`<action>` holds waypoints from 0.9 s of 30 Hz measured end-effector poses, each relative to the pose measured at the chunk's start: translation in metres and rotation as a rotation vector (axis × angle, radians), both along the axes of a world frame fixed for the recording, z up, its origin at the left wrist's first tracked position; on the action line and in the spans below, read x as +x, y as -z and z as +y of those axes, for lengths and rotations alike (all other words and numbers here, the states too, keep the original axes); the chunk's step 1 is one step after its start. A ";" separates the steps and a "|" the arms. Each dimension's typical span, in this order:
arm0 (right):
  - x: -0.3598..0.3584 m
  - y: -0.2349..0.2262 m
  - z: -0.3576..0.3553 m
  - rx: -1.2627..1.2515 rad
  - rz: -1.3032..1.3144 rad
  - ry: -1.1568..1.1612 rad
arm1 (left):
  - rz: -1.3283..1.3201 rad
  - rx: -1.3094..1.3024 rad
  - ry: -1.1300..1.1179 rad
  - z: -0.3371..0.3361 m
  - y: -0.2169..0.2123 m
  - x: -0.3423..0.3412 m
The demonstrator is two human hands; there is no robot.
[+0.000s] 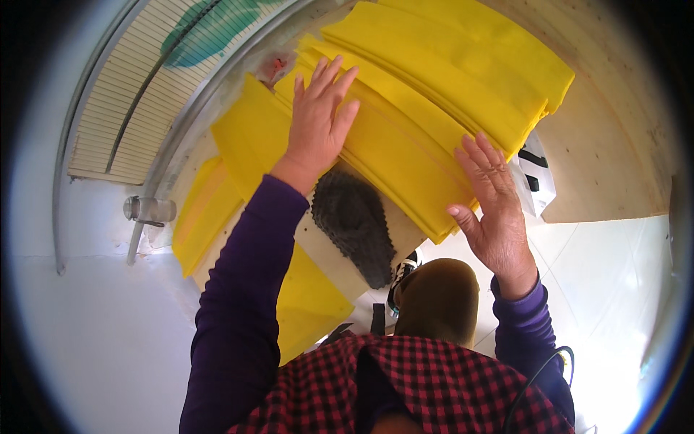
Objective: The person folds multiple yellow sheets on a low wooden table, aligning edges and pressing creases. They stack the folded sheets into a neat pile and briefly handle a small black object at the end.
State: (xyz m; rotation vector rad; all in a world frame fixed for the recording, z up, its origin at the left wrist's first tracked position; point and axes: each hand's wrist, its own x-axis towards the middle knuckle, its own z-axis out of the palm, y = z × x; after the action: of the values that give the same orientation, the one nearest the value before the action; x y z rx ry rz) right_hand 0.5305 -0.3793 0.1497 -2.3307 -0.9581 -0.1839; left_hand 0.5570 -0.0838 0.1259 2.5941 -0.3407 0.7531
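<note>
Folded yellow cloth (405,123) lies in layered stacks across the board in front of me. My left hand (319,119) is over the left end of the nearer stack, fingers stretched out and thumb apart. Over that stack's right end is my right hand (495,210), also open, its fingertips along the cloth's edge. Neither hand grips anything; whether the palms press on the cloth or hover just above it I cannot tell. A dark grey cloth (354,220) with a zigzag edge lies crumpled between my arms, just nearer than the stack.
More yellow pieces (206,210) spread to the left, and one (307,304) hangs toward my lap. A pipe carries a small clear jar (150,209) beside a slatted panel (137,94). A white bag (535,173) with black marks sits at the right, by the wooden board's edge (607,210).
</note>
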 end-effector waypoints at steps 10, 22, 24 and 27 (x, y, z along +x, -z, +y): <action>0.004 0.000 0.019 -0.139 -0.039 -0.017 | 0.226 0.233 -0.102 0.014 0.008 0.031; 0.008 0.013 0.017 -0.137 -0.031 -0.022 | 0.238 0.112 -0.057 0.015 0.019 0.033; 0.008 0.013 0.018 -0.142 -0.030 -0.010 | 0.258 0.099 -0.043 0.016 0.019 0.034; 0.008 0.013 0.020 -0.145 -0.029 0.001 | 0.236 0.059 -0.030 0.018 0.018 0.037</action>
State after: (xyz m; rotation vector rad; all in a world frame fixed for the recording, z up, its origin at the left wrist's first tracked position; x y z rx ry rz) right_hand 0.5383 -0.3597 0.1371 -2.4660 -1.0153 -0.1541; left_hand 0.5938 -0.0655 0.1083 2.7121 -0.2561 0.4459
